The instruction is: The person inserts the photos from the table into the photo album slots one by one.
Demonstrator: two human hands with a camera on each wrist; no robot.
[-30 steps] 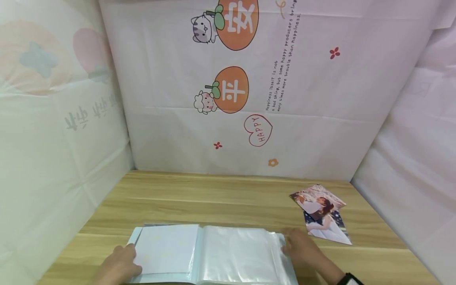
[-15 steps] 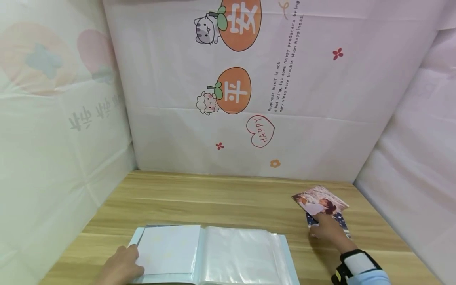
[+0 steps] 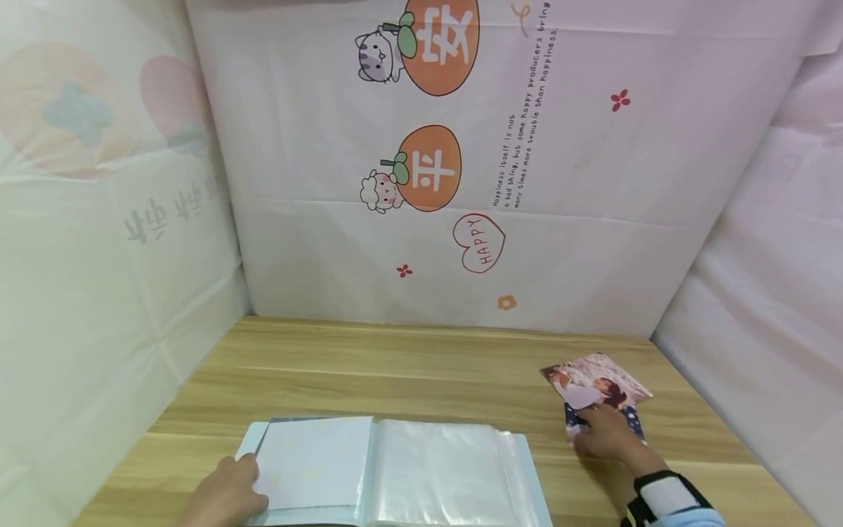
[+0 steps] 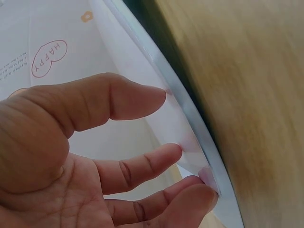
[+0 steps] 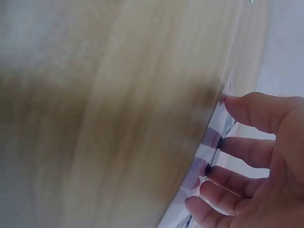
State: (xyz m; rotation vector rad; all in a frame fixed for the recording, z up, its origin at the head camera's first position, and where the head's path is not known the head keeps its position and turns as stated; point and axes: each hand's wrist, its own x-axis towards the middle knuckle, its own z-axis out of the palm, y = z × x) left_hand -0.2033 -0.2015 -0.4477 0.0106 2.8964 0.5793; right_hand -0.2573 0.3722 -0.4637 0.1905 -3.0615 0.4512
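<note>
An open photo album [image 3: 535, 468] lies at the front of the table, a white page on its left side and clear empty-looking sleeves on its right. My left hand [image 3: 227, 490] rests at the left margin; its fingertips touch the page by the pale album edge [image 4: 209, 147], thumb apart from the fingers. To the right of the album, two photos overlap: a pinkish one [image 3: 589, 375] on top and a dark blue one [image 3: 632, 421] below. My right hand [image 3: 609, 437] presses extended fingertips on the lower photo, partly hiding it. Close up, the right fingertips line the photo [image 5: 192, 173].
The wood-grain table [image 3: 395, 366] is bounded by a printed white cloth [image 3: 560, 278] at the back and white cloth on both sides. Behind the album's left page, a dark blue edge shows.
My right hand has left the album's right edge and reached the photos. Over the last half second both photos have slid slightly toward me under it. The left hand stays put.
</note>
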